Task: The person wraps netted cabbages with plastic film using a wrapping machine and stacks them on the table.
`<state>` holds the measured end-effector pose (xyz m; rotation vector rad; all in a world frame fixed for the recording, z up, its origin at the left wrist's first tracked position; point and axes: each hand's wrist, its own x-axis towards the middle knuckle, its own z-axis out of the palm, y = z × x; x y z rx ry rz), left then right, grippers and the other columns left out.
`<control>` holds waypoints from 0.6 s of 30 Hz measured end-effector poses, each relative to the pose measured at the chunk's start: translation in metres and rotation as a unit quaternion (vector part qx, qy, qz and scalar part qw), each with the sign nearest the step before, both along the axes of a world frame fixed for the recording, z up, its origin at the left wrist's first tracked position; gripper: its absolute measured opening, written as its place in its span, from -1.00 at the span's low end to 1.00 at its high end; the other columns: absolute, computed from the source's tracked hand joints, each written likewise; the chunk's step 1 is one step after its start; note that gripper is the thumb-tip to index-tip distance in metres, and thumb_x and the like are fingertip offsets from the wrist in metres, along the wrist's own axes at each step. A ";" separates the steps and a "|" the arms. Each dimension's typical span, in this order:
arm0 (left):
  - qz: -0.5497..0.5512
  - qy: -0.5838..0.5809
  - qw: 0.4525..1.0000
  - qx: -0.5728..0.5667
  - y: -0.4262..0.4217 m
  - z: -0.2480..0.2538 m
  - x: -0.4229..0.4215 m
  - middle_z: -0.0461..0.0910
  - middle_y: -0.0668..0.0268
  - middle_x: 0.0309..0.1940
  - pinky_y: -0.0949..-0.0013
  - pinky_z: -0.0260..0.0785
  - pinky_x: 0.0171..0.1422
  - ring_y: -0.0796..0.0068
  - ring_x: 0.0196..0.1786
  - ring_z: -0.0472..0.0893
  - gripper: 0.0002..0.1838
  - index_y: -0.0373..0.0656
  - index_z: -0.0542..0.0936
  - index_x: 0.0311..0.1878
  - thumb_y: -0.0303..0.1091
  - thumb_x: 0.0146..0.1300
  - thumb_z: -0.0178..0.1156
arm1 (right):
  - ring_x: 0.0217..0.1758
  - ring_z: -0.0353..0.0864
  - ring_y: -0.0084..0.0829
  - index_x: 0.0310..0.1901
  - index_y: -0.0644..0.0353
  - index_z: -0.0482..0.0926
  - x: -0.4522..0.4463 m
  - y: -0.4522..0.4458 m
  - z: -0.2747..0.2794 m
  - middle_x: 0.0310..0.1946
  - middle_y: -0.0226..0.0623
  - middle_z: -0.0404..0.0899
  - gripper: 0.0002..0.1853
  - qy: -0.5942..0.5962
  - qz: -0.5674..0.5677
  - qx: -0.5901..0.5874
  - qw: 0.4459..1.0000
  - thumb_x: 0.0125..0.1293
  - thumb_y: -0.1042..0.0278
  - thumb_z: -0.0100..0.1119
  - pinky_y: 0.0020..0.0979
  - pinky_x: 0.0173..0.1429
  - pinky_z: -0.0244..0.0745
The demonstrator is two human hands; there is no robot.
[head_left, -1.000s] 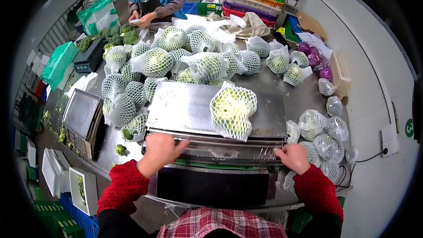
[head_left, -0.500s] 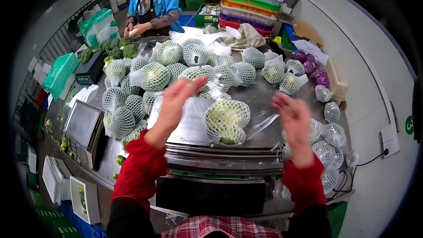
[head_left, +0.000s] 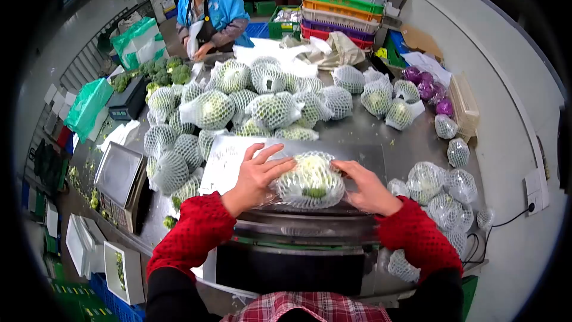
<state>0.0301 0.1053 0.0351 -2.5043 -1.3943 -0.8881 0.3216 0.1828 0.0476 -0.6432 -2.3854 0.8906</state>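
A cauliflower (head_left: 310, 185) in a white foam net sits on the metal wrapping plate (head_left: 363, 158) in front of me, with clear film around it. My left hand (head_left: 257, 177) presses against its left side, some fingers spread and the fingertips at the net. On the opposite side my right hand (head_left: 366, 187) holds it, fingers at its upper right edge. Between the two hands the cauliflower is gripped; the undersides of the fingers and the film's edges are partly hidden.
Netted heads (head_left: 208, 110) are piled behind the plate. Film-wrapped ones (head_left: 444, 209) lie at right, near purple cabbages (head_left: 426, 86). A scale (head_left: 119, 170) stands at left, beside broccoli scraps. Across the table a person in blue (head_left: 223, 9) works near stacked crates (head_left: 342, 9).
Both hands have come down and inward from above the plate onto the cauliflower's sides. The film stretched at its right is now drawn in close. The person opposite has lowered their hands.
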 end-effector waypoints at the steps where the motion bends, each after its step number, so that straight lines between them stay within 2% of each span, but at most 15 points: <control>1: -0.019 -0.010 1.000 -0.020 -0.021 0.012 0.002 0.67 0.36 0.00 -0.04 0.10 0.39 0.21 0.23 0.52 -0.33 -0.06 0.60 0.08 -0.40 -0.31 0.38 | 0.10 0.55 -0.10 0.21 0.20 0.42 0.007 -0.017 0.016 0.06 -0.08 0.50 -0.40 -0.001 0.023 -0.009 1.000 0.05 0.54 0.29 -0.27 0.14 0.48; 2: -0.036 -0.025 0.998 -0.048 -0.047 0.023 0.008 0.68 0.34 -0.03 -0.05 0.10 0.40 0.20 0.18 0.56 -0.33 -0.06 0.61 0.06 -0.38 -0.32 0.41 | 0.05 0.59 -0.13 0.18 0.21 0.45 0.014 -0.038 0.029 0.02 -0.10 0.53 -0.42 -0.004 0.047 -0.026 0.999 0.06 0.50 0.32 -0.30 0.08 0.52; 3: -0.043 -0.092 0.992 -0.074 -0.074 0.025 0.018 0.71 0.35 -0.17 -0.07 0.16 0.38 0.25 0.08 0.63 -0.42 -0.07 0.66 -0.08 -0.36 -0.38 0.42 | -0.10 0.64 -0.18 0.15 0.21 0.49 0.021 -0.062 0.040 -0.05 -0.14 0.58 -0.46 -0.031 0.064 -0.052 0.996 0.07 0.44 0.37 -0.33 -0.03 0.56; 4: -0.050 -0.138 0.972 -0.183 -0.106 0.027 0.023 0.70 0.23 -0.16 0.09 0.32 0.28 0.24 -0.02 0.66 -0.44 -0.15 0.66 -0.07 -0.33 -0.30 0.49 | -0.19 0.66 -0.21 0.14 0.25 0.50 0.030 -0.086 0.038 -0.13 -0.12 0.61 -0.48 -0.042 0.079 -0.102 0.991 0.11 0.41 0.36 -0.34 -0.07 0.56; 6: -0.046 -0.333 0.836 -0.433 -0.166 0.003 0.029 0.70 0.19 -0.21 0.34 0.42 0.14 0.36 -0.11 0.67 -0.46 -0.25 0.65 -0.07 -0.29 -0.19 0.54 | -0.24 0.66 -0.29 0.11 0.32 0.51 0.045 -0.130 0.028 -0.21 -0.07 0.62 -0.55 -0.061 0.094 -0.175 0.978 0.19 0.38 0.32 -0.36 -0.12 0.56; 7: -0.037 -0.389 0.775 -0.496 -0.186 0.001 0.034 0.70 0.21 -0.21 0.40 0.42 0.09 0.45 -0.12 0.64 -0.45 -0.30 0.63 -0.04 -0.28 -0.15 0.54 | -0.25 0.67 -0.35 0.11 0.34 0.50 0.048 -0.150 0.027 -0.21 -0.09 0.65 -0.58 -0.122 0.062 -0.335 0.932 0.28 0.31 0.26 -0.38 -0.15 0.55; 9: -0.003 -0.472 0.635 -0.611 -0.217 -0.004 0.034 0.66 0.27 -0.13 0.46 0.40 0.06 0.63 -0.08 0.52 -0.40 -0.38 0.56 0.05 -0.32 -0.06 0.53 | -0.21 0.66 -0.38 0.16 0.44 0.44 0.062 -0.182 0.001 -0.17 -0.09 0.64 -0.59 -0.018 -0.041 -0.639 0.768 0.40 0.33 0.11 -0.42 -0.11 0.58; 10: -0.023 -0.532 0.599 -0.598 -0.251 -0.050 0.025 0.58 0.08 0.09 0.28 0.44 0.17 0.38 0.03 0.59 -0.35 -0.32 0.44 0.23 -0.20 0.13 0.38 | -0.18 0.66 -0.37 0.18 0.48 0.41 0.072 -0.189 -0.003 -0.13 -0.08 0.63 -0.59 0.016 -0.086 -0.739 0.669 0.43 0.35 0.06 -0.42 -0.07 0.58; 11: -0.028 -0.679 0.447 -0.582 -0.272 -0.051 0.032 0.49 0.03 0.18 0.16 0.39 0.23 0.21 0.10 0.55 -0.33 -0.29 0.35 0.30 -0.06 0.23 0.21 | -0.11 0.65 -0.34 0.16 0.54 0.37 0.074 -0.206 0.004 -0.07 0.00 0.59 -0.62 0.069 -0.087 -0.715 0.691 0.44 0.42 0.00 -0.40 0.00 0.59; 12: -0.034 -0.794 0.274 -0.541 -0.283 -0.046 0.037 0.41 -0.02 0.26 0.04 0.34 0.30 0.04 0.18 0.52 -0.29 -0.26 0.25 0.37 0.07 0.33 0.04 | -0.07 0.65 -0.31 0.12 0.52 0.39 0.075 -0.222 -0.002 -0.03 -0.02 0.57 -0.66 0.054 -0.090 -0.634 0.766 0.45 0.42 -0.02 -0.37 0.05 0.58; 13: -0.002 -0.780 0.330 -0.531 -0.290 -0.043 0.039 0.32 -0.10 0.30 -0.14 0.22 0.38 -0.22 0.24 0.43 -0.23 -0.25 0.20 0.39 0.22 0.36 -0.23 | -0.10 0.66 -0.32 0.07 0.50 0.42 0.070 -0.232 -0.005 -0.10 -0.04 0.59 -0.70 0.077 -0.109 -0.594 0.793 0.46 0.42 -0.03 -0.37 0.01 0.60; 14: 0.017 -0.837 0.324 -0.441 -0.297 -0.039 0.049 0.43 -0.06 0.21 -0.03 0.38 0.26 -0.01 0.18 0.52 -0.39 -0.27 0.34 0.27 0.07 0.41 -0.13 | -0.14 0.68 -0.33 0.01 0.48 0.45 0.067 -0.243 -0.007 -0.16 -0.06 0.60 -0.74 0.097 -0.129 -0.552 0.818 0.47 0.43 -0.05 -0.38 -0.03 0.62; 16: 0.151 -0.689 0.546 -0.453 -0.311 -0.054 0.058 0.61 0.20 -0.12 0.35 0.48 0.05 0.49 -0.11 0.60 -0.64 -0.26 0.51 0.02 -0.14 0.47 -0.04 | -0.30 0.70 -0.35 -0.11 0.44 0.48 0.060 -0.243 -0.016 -0.32 -0.12 0.61 -0.78 0.064 -0.192 -0.536 0.819 0.48 0.43 -0.09 -0.40 -0.22 0.65; 17: 0.190 -0.686 0.580 -0.395 -0.314 -0.056 0.064 0.60 0.36 -0.40 0.53 0.46 -0.15 0.68 -0.33 0.55 -0.71 -0.26 0.55 -0.22 -0.21 0.47 0.02 | -0.48 0.68 -0.38 -0.23 0.40 0.49 0.052 -0.245 -0.020 -0.47 -0.18 0.60 -0.78 0.075 -0.234 -0.506 0.826 0.49 0.43 -0.10 -0.44 -0.41 0.61; 18: 0.186 -0.686 0.580 -0.399 -0.323 -0.055 0.062 0.60 0.36 -0.40 0.53 0.46 -0.15 0.68 -0.33 0.55 -0.71 -0.26 0.55 -0.22 -0.21 0.47 0.02 | -0.58 0.63 -0.41 -0.28 0.36 0.48 0.055 -0.245 -0.022 -0.55 -0.22 0.58 -0.74 0.094 -0.283 -0.504 0.811 0.50 0.38 -0.12 -0.48 -0.52 0.53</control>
